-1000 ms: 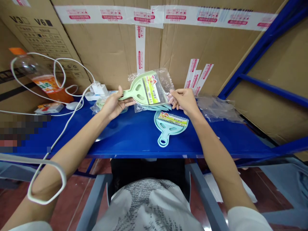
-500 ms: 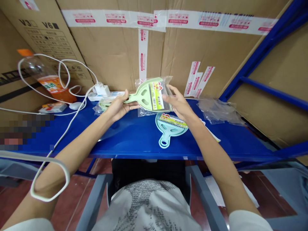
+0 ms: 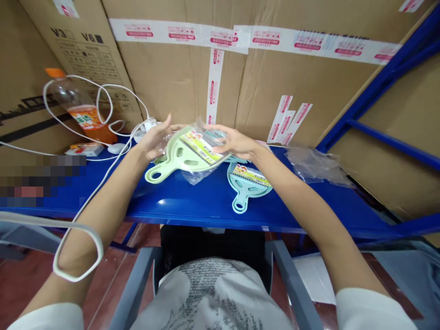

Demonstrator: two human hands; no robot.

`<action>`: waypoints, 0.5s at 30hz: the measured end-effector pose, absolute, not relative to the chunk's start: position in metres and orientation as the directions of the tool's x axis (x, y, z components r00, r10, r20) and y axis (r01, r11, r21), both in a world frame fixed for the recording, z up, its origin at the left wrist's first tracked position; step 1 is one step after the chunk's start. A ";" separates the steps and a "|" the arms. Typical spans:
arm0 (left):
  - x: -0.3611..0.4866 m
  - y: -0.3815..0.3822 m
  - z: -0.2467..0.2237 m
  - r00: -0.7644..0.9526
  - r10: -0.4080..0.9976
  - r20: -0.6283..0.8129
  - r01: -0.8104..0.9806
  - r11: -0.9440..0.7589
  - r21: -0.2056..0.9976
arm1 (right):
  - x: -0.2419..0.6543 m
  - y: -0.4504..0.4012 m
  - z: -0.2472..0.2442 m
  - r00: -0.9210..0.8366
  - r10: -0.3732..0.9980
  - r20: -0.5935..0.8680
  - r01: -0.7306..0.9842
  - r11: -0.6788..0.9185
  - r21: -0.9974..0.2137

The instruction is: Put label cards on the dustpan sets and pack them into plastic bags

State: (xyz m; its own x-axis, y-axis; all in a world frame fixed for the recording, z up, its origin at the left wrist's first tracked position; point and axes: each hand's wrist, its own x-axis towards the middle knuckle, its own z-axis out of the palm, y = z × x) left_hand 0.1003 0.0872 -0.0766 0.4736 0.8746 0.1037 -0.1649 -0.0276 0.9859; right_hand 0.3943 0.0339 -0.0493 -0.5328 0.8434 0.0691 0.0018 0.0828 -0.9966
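My right hand (image 3: pixel 235 141) grips a light green dustpan (image 3: pixel 185 153) by its wide end, thumb over the front and fingers behind. The dustpan carries a colourful printed label card (image 3: pixel 201 147) and has clear plastic wrap (image 3: pixel 195 177) about it. Its handle slants down to the left, free of any hand. At its left side is my left hand (image 3: pixel 154 140), thumb raised away from the other fingers, which are partly hidden behind the dustpan. On the blue table below lies a light blue dustpan (image 3: pixel 249 185) with a similar card, its handle towards me.
Clear plastic bags (image 3: pixel 318 162) lie at the right of the table (image 3: pixel 192 201). At the left stand an orange drink bottle (image 3: pixel 87 119) and a small box (image 3: pixel 84 150), with a white cable (image 3: pixel 103 190) looping over my left arm. Cardboard (image 3: pixel 172 82) walls the back.
The green dustpan has turned, its handle swinging down and towards me. My left hand has let go of the handle, and my right hand has shifted left along with the dustpan.
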 end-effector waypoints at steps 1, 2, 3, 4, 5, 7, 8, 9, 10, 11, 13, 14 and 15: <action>0.093 0.093 -0.076 0.425 0.902 0.079 -0.138 -0.021 0.990 | 0.381 0.047 -0.043 -0.559 0.827 0.063 0.017 0.088 -0.996; 0.084 0.100 -0.076 0.371 0.926 0.061 -0.103 -0.025 0.994 | 0.367 0.062 -0.038 -0.559 0.827 0.062 0.035 0.098 -0.995; 0.076 0.106 -0.077 0.326 0.944 0.043 -0.061 -0.024 0.998 | 0.353 0.077 -0.034 -0.530 0.847 0.044 0.072 0.097 -0.993; 0.067 0.113 -0.077 0.283 0.959 0.027 -0.019 -0.023 1.000 | 0.340 0.092 -0.031 -0.480 0.877 0.019 0.122 0.088 -0.989; 0.058 0.118 -0.078 0.235 0.972 0.024 0.019 -0.029 0.999 | 0.328 0.107 -0.031 -0.410 0.912 0.004 0.177 0.084 -0.981; 0.044 0.127 -0.080 0.130 0.991 0.026 0.109 -0.040 0.993 | 0.306 0.132 -0.034 -0.267 0.963 0.025 0.316 0.112 -0.942; 0.039 0.131 -0.082 0.083 0.996 0.027 0.154 -0.040 0.987 | 0.297 0.142 -0.037 -0.219 0.974 0.064 0.433 0.156 -0.888; 0.036 0.134 -0.084 0.043 0.999 0.026 0.197 -0.034 0.980 | 0.289 0.150 -0.042 -0.202 0.972 0.119 0.570 0.215 -0.793; 0.033 0.137 -0.086 0.009 1.000 0.026 0.235 -0.027 0.972 | 0.283 0.156 -0.047 -0.211 0.962 0.172 0.689 0.271 -0.672; 0.032 0.140 -0.089 -0.025 0.999 0.030 0.266 -0.022 0.964 | 0.278 0.160 -0.052 -0.238 0.948 0.213 0.775 0.318 -0.546; 0.029 0.146 -0.095 -0.098 0.993 0.061 0.330 -0.025 0.944 | 0.271 0.163 -0.061 -0.291 0.923 0.250 0.851 0.370 -0.374; 0.027 0.149 -0.098 -0.130 0.988 0.086 0.375 -0.031 0.927 | 0.269 0.163 -0.064 -0.300 0.919 0.255 0.860 0.376 -0.344; 0.025 0.153 -0.102 -0.153 0.982 0.108 0.431 -0.033 0.902 | 0.267 0.162 -0.068 -0.304 0.918 0.254 0.866 0.377 -0.329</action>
State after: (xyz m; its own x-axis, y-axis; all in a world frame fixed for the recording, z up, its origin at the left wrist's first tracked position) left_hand 0.0247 0.1529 -0.1015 -0.1526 0.9823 0.1085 0.4307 -0.0327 0.9019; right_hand 0.2666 0.1624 -0.0676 -0.3036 0.9184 0.2536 0.8656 0.3771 -0.3294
